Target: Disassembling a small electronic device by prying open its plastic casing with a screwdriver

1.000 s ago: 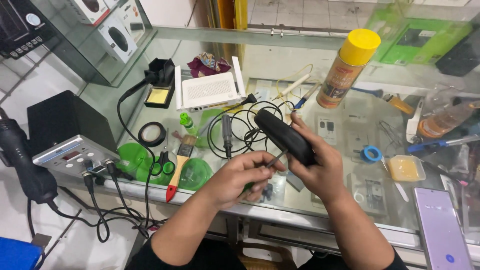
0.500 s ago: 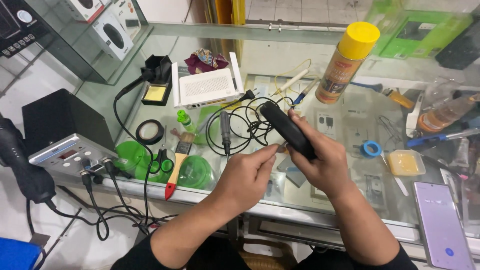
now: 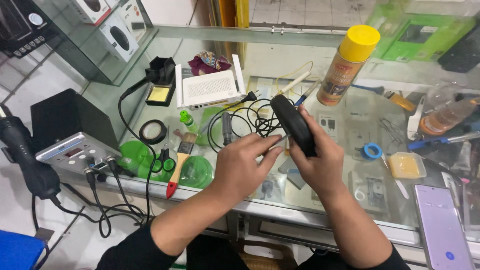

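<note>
Since the earlier frame the black device [image 3: 294,124] has tilted more upright above the glass counter [image 3: 345,165]. Right hand [image 3: 320,162] wraps its lower end; left hand [image 3: 242,165] pinches a thin tool [image 3: 278,142] against it. It looks light, rigid, smooth; best gripped along the sides.

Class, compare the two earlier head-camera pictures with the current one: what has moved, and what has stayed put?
The right hand has tipped the black oval device slightly more upright, keeping its grip. The left hand still presses a thin metal tool against the device's edge. Nothing was picked up or let go. The spray can, white router and brush lie unchanged.
</note>
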